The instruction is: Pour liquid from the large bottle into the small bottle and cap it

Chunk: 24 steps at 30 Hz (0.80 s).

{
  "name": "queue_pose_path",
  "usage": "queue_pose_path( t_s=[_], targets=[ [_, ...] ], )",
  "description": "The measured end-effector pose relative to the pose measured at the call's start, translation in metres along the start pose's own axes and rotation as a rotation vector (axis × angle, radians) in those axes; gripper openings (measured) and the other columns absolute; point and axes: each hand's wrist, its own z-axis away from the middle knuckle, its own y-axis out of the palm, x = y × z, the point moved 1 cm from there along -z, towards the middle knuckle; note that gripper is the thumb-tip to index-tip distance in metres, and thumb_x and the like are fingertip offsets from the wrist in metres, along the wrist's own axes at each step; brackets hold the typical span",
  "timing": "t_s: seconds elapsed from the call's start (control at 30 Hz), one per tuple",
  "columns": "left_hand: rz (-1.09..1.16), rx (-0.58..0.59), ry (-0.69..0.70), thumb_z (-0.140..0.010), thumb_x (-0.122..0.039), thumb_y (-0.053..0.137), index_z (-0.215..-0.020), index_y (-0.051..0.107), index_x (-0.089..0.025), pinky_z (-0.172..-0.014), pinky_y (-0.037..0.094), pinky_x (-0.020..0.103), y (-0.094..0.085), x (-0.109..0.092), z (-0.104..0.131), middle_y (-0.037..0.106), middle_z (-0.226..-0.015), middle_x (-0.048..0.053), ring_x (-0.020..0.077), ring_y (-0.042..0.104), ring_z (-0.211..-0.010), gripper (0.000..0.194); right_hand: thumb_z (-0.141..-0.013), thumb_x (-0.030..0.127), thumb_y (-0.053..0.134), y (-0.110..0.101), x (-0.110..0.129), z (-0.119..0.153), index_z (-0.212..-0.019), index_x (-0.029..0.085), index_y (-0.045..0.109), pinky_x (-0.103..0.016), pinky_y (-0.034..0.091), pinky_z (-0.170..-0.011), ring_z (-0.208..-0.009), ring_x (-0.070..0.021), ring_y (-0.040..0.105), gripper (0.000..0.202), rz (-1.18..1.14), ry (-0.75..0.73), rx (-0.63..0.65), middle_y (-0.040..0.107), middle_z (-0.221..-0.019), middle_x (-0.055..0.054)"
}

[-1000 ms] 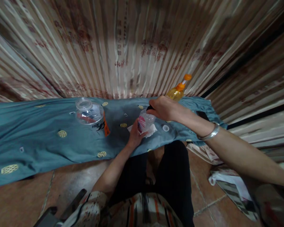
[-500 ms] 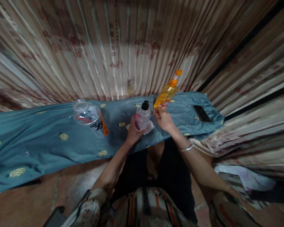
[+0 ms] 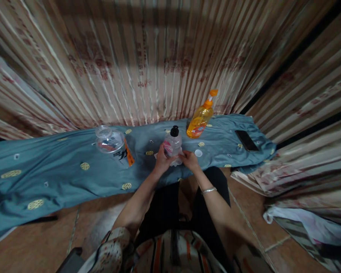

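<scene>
A small clear pump bottle (image 3: 177, 143) with a black pump head and a pink label stands upright in front of me. My left hand (image 3: 162, 161) is wrapped round its left side. At the lower right side of the bottle, the closed fingers of my right hand (image 3: 190, 159) press against it. White crumpled tissue (image 3: 176, 162) shows at the base, between my hands. A small white round piece (image 3: 198, 152) lies on the cloth just right of my right hand. Behind it stands an orange pump bottle (image 3: 197, 123) of yellow liquid.
On the left, a clear plastic jar (image 3: 113, 146) with an orange and black label stands open-topped. A black phone (image 3: 246, 140) lies at the right end of the blue-green cloth (image 3: 102, 178) covering the narrow table. A pleated curtain (image 3: 116, 68) hangs close behind.
My right hand has moved left, from near the orange bottle to the small pump bottle. The white round piece now shows on the cloth. The view has shifted slightly.
</scene>
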Motion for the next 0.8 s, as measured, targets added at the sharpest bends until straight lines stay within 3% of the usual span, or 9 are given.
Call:
queue_pose_path(
  t_s=[0.23,0.37,0.47,0.57,0.7,0.8],
  targets=[
    [-0.003,-0.040,-0.035,-0.065,-0.038,0.094,-0.135,0.055,-0.022,-0.095,0.060,0.043,-0.006,-0.006,0.008,0.076,-0.121,0.007,0.0281,0.075,-0.106,0.082,-0.098,0.048,0.067,0.023,-0.028,0.036,-0.130,0.017,0.064,-0.046,0.061,-0.098,-0.115,-0.0239,0.067,0.044,-0.472,0.055,-0.114,0.067,-0.131,-0.009],
    [0.005,-0.063,-0.052,-0.065,-0.034,0.094,-0.132,0.057,-0.022,-0.094,0.060,0.042,-0.008,-0.006,0.011,0.076,-0.117,0.006,0.0273,0.075,-0.104,0.077,-0.101,0.054,0.058,0.019,-0.024,0.053,-0.123,0.016,0.066,-0.039,0.062,-0.084,-0.096,-0.0205,0.070,0.045,-0.681,0.035,-0.211,0.072,-0.110,-0.008],
    [-0.006,-0.071,-0.033,-0.065,-0.031,0.093,-0.132,0.058,-0.024,-0.098,0.059,0.043,-0.006,-0.007,0.013,0.075,-0.120,0.006,0.0277,0.074,-0.109,0.076,-0.101,0.061,0.045,0.000,-0.013,0.064,-0.126,0.018,0.065,-0.038,0.060,-0.077,-0.091,-0.0235,0.072,0.053,-0.770,-0.030,-0.291,0.074,-0.100,-0.009],
    [-0.004,-0.070,-0.025,-0.065,-0.032,0.093,-0.133,0.057,-0.023,-0.103,0.058,0.045,-0.003,-0.006,0.014,0.073,-0.128,0.008,0.0282,0.072,-0.116,0.078,-0.099,0.065,0.040,-0.023,0.004,0.070,-0.132,0.021,0.062,-0.038,0.060,-0.081,-0.100,-0.0256,0.073,0.059,-0.810,-0.110,-0.349,0.076,-0.106,-0.011],
    [0.054,-0.096,-0.053,-0.063,-0.031,0.094,-0.136,0.055,-0.022,-0.109,0.055,0.048,0.003,-0.005,0.016,0.072,-0.132,0.010,0.0291,0.070,-0.120,0.084,-0.099,0.064,0.038,-0.039,0.040,0.068,-0.127,0.023,0.064,-0.039,0.058,-0.098,-0.122,-0.0245,0.069,0.057,-0.818,-0.247,-0.364,0.074,-0.124,-0.012],
    [0.182,-0.094,-0.060,-0.063,-0.033,0.095,-0.137,0.053,-0.022,-0.106,0.056,0.046,0.007,-0.003,0.018,0.072,-0.131,0.011,0.0289,0.071,-0.118,0.085,-0.093,0.063,0.052,-0.036,0.064,0.056,-0.119,0.023,0.067,-0.041,0.050,-0.114,-0.135,-0.0242,0.061,0.049,-0.787,-0.381,-0.432,0.069,-0.137,-0.013]
  ],
)
